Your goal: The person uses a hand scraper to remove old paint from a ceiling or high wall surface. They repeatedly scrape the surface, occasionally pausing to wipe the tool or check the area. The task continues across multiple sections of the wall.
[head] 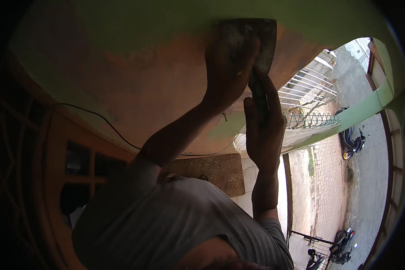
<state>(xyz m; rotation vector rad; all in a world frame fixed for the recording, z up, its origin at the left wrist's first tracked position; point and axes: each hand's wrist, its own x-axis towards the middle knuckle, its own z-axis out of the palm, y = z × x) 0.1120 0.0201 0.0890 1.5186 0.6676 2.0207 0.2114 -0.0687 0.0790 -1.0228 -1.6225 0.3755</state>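
My right hand (pixel 266 138) is around the handle of a broad metal scraper (pixel 266 37), its fingers lying along the handle. My left hand (pixel 227 72) presses on the face of the blade, hiding part of it. The blade is flat or nearly flat against a painted wall (pixel 152 94), its wide edge towards the top of the view. Green paint covers the wall around that edge. Below and beside the hands, a large patch shows a worn orange-pink layer.
A nail or screw (pixel 224 116) sticks out of the wall below my left wrist. A dark cable (pixel 104 119) runs along the wall's lower edge. Beneath me is a speckled board (pixel 219 170). An orange-framed window or door (pixel 92 165) stands left; white bars (pixel 310 86) and parked motorbikes (pixel 352 141) are right.
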